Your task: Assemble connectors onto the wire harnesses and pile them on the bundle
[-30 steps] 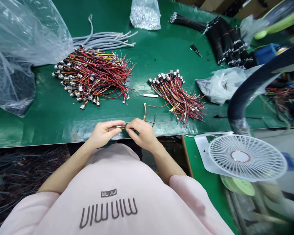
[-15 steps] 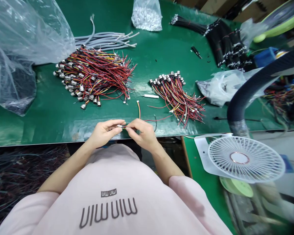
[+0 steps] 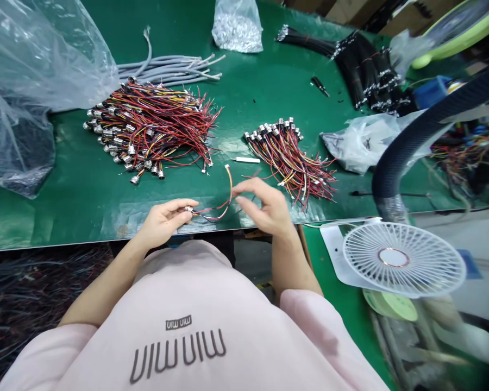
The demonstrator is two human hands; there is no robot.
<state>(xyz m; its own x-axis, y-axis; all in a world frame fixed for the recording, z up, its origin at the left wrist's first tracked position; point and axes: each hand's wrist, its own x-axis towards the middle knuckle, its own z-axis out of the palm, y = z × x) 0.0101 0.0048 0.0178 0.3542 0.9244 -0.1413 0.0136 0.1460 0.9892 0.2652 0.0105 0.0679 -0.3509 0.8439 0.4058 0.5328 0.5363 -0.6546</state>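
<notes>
My left hand pinches the metal end of a wired connector at the table's front edge. From it, red, yellow, black and white wires run right and curve upward to a small white plug. My right hand is beside these wires, its thumb and forefinger apart. The forefinger's tip overlaps the wires; whether it touches them I cannot tell. Beyond it lie a white pen-like tool and a smaller bundle of wired connectors.
A larger heap of wired connectors and grey cables lie at the left, near a clear plastic bag. Black cables are at the back right. A flexible dark hose and white fan stand at the right.
My right hand has moved right, away from my left, and its fingers have come apart. My left hand has shifted slightly left with the connector, and more of its wires now show.
</notes>
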